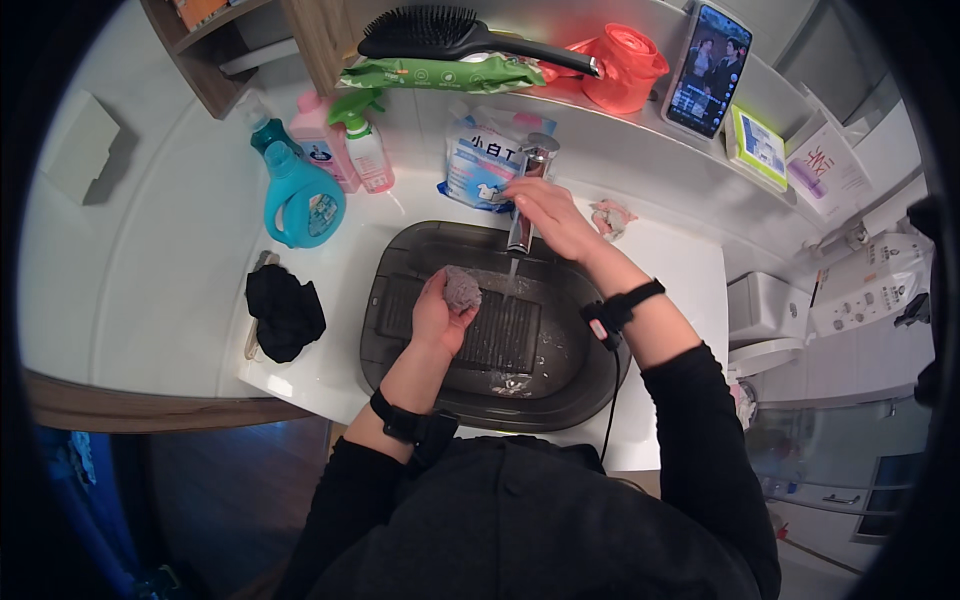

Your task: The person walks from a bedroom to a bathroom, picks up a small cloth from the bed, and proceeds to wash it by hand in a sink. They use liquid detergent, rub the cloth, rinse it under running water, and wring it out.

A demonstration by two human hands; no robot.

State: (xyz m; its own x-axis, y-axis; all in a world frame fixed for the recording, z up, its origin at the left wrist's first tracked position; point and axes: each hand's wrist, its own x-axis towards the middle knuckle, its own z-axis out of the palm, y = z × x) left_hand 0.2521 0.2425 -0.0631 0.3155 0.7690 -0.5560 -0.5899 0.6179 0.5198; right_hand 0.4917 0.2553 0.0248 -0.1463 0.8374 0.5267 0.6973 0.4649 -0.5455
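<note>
My left hand (437, 319) holds a bunched, wet-looking greyish-mauve cloth (462, 288) over a dark translucent plastic washbasin (592, 397) with a built-in ribbed washboard (502, 330). Water (511, 285) runs from the chrome faucet (520, 232) into the basin, just right of the cloth. Fairly straight fingers of my right hand (551, 214) lie across the upper front of the faucet, near its lever. That hand carries no loose object. Some shallow water with bright reflections shows on the basin's floor.
A black cloth (285, 311) lies on the counter at left, near a blue detergent bottle (304, 206) and a spray bottle (367, 157). Behind the faucet stands a detergent pouch (480, 161). The shelf bears a hairbrush (427, 34) and a phone (707, 71). A cable (615, 405) hangs from my right wristband.
</note>
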